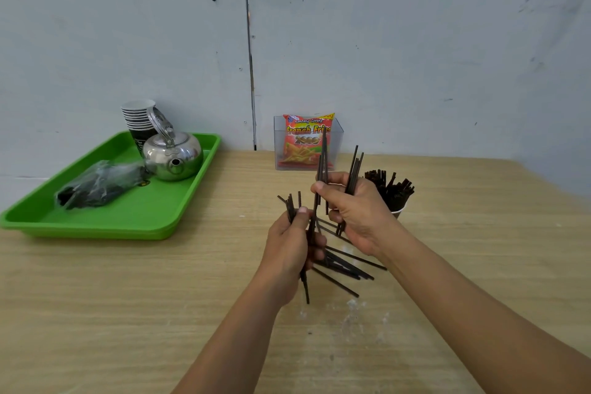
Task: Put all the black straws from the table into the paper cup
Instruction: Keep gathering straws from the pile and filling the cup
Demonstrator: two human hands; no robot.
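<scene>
We see a bright, evenly lit view with soft, faint shadows, small glints on the steel kettle (174, 157), mild wide-angle bending at the edges, and slight overall softness.

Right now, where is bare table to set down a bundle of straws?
Bare wood lies in front of the green tray, and right of the paper cup. Crowded: loose straws lie between left hand and right hand.
</scene>
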